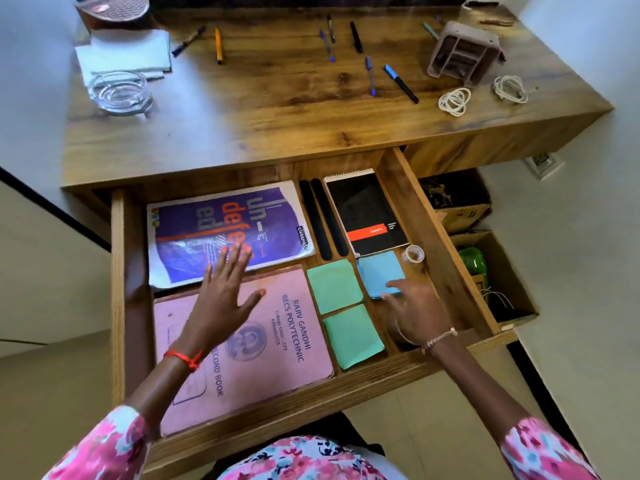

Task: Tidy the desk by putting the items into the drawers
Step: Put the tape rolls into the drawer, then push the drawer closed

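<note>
A: Where do we stand?

B: Our drawer (446, 237) is pulled out and half filled. Our left hand (225, 296) hovers flat and open, fingers spread, over the pink record book (277, 341) and the purple notebook (221, 230), holding nothing. Our right hand (415, 310) is fingers-down on the near edge of the blue sticky notes (379, 271), pressing rather than gripping, as far as we can tell.

A: And what is left?

B: The pens, mostly. The blue-capped marker (401, 83) lies far up the desk (242, 126), beyond the drawer, its long axis running diagonally, cap away from us.

A: Which hand?

B: We judge the right: it sits on that side, nearer. The yellow pen (218, 45), lying almost straight away from us, suits the left.
</note>
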`<state>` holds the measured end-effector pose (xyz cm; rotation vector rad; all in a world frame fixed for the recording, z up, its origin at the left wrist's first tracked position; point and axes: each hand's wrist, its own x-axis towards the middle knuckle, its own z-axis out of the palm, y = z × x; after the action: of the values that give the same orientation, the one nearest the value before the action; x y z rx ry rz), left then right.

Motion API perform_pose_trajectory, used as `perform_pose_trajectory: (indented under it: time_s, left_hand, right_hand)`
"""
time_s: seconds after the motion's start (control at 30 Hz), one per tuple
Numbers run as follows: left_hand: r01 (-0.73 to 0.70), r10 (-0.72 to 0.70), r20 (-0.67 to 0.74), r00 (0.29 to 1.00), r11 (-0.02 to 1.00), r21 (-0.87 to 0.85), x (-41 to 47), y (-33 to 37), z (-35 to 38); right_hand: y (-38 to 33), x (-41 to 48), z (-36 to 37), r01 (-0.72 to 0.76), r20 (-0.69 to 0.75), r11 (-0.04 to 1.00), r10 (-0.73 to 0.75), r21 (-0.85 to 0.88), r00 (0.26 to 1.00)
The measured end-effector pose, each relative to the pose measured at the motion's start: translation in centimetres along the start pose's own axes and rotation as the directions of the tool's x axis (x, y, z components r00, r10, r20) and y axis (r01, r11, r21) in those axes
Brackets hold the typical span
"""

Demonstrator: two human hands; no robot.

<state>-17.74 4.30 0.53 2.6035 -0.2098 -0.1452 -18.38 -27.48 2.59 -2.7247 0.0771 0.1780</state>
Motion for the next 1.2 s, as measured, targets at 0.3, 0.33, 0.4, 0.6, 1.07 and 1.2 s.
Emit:
perform_pose_trajectory:
  time_s: [0.3, 0.33, 0.4, 0.6, 1.07, 1.2]
  left_hand:
    - [-0.355, 0.336, 0.114, 0.935, 0.903, 0.242, -10.4, 3.6, 3.5]
    - [-0.387, 0.367, 0.127, 0.922, 0.887, 0.251, -11.1, 3.9, 3.7]
    - [-0.422, 0.397, 0.142, 0.907, 0.866, 0.269, -11.8, 4.1, 4.2]
    - [-0.406, 0.367, 0.175, 0.914, 0.851, 0.334, -12.3, 4.5, 5.3]
    - [-0.236, 0.247, 0.043, 0.968, 0.842, 0.484, -14.3, 6.5, 7.1]
    - [-0.259, 0.294, 0.018, 0.956, 0.810, 0.526, -14.2, 6.4, 7.4]
  right_hand:
    - [-3.2, -8.7, 6.3, 0.630, -0.076, 0.773, -0.635, -0.078, 0.769]
    - [-3.0, -8.9, 6.6, 0.643, -0.069, 0.758, -0.651, -0.105, 0.756]
    - [-2.5, -8.9, 7.1, 0.656, -0.042, 0.739, -0.668, -0.152, 0.743]
    - [-2.4, -9.1, 7.8, 0.682, 0.005, 0.684, -0.705, -0.260, 0.709]
    - [-0.2, -9.5, 7.7, 0.817, 0.018, 0.481, -0.859, -0.319, 0.512]
    - [0.0, -9.2, 7.9, 0.832, 0.026, 0.437, -0.881, -0.342, 0.473]
